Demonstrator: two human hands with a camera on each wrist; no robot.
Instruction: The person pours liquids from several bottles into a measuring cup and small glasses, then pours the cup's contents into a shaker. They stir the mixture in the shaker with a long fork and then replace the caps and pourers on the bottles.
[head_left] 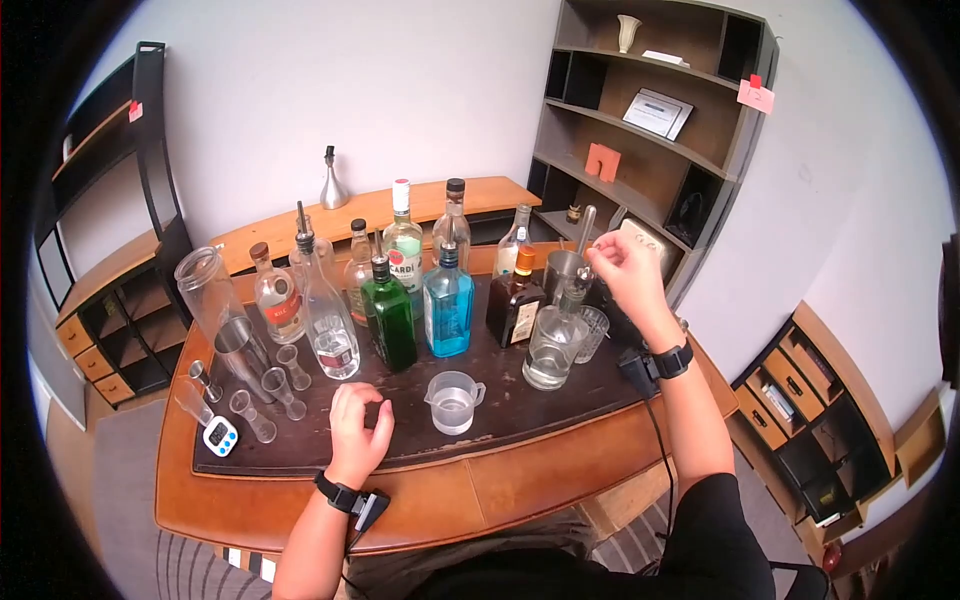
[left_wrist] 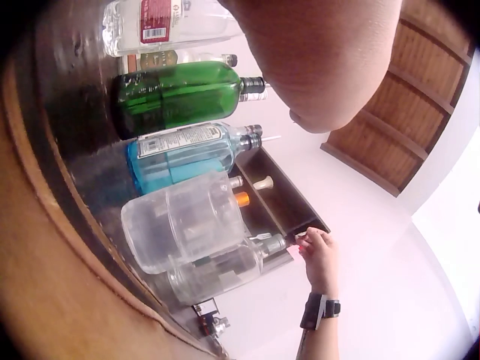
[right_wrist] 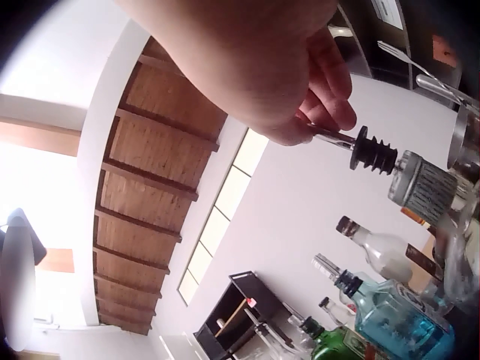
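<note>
Thumb and fingers of my right hand (head_left: pixel 632 272) pinch the metal tube of a pour spout (right_wrist: pixel 373 153), whose black ribbed stopper shows in the right wrist view. The stopper's end is right at the mouth of a clear glass bottle (head_left: pixel 553 350) with a silver-wrapped neck (right_wrist: pixel 424 184). This bottle stands upright on the dark table mat and has clear liquid in its lower part. My left hand (head_left: pixel 358 425), fingers loosely bent and holding nothing, is low over the mat's front. Beside it stands a clear plastic measuring jug (head_left: pixel 453 404) with some liquid inside.
Behind stand several bottles, among them a green bottle (head_left: pixel 388 318), a blue bottle (head_left: pixel 448 305) and a dark brown bottle (head_left: pixel 516 305). Jiggers (head_left: pixel 283 392), a shaker (head_left: pixel 243 350) and a timer (head_left: pixel 220 436) are at left. A cut-glass tumbler (head_left: pixel 592 335) stands right of the clear bottle.
</note>
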